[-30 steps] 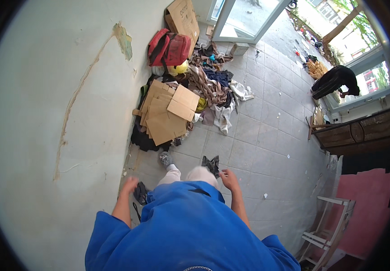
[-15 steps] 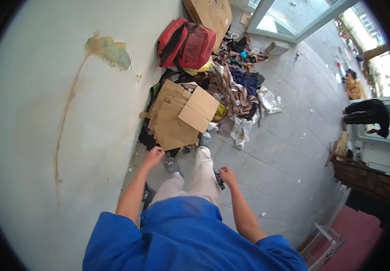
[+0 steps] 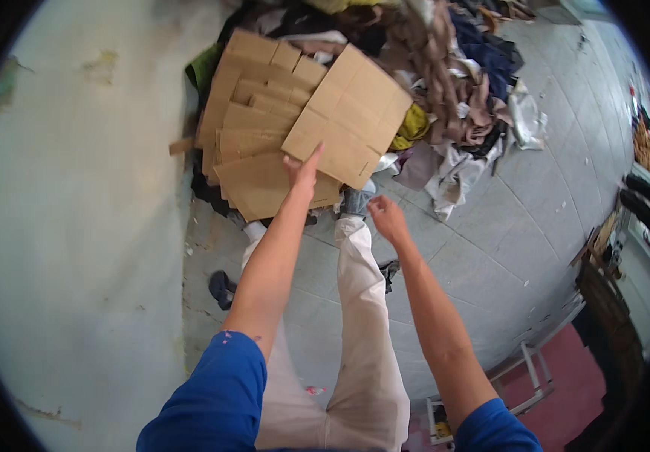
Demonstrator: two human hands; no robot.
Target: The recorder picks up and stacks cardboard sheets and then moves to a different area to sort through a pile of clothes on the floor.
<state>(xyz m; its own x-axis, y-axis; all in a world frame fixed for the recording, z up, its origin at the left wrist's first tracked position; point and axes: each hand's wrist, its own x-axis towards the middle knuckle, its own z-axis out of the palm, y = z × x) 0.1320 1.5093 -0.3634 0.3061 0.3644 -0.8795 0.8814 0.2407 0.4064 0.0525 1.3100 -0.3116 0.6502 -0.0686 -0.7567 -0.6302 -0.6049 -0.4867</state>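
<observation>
Arms have been lifted and stretched forward since the earlier frames, where both hands hung low beside the hips; the view has also been tipped closer to the pile, so a reach for the cardboard is judged to be under way. Nearest, blue sleeves and pale trousers are seen, with one leg stepped forward over the grey tiled floor and a dark shoe set back at the left near the wall. The left hand is held open with fingers extended, laid on or just over the near edge of the flattened cardboard box; actual contact cannot be told, and nothing is grasped yet. The right hand is loosely curled and empty, hanging in the air above the forward foot, just short of the pile. The box lies on top, tilted, plain brown, creased along fold lines, flaps spread. Under it and to the left, a stack of cardboard sheets is spread against the wall. Farther and to the right, a heap of mixed clothes in brown, dark blue, white and yellow is piled on the floor.
</observation>
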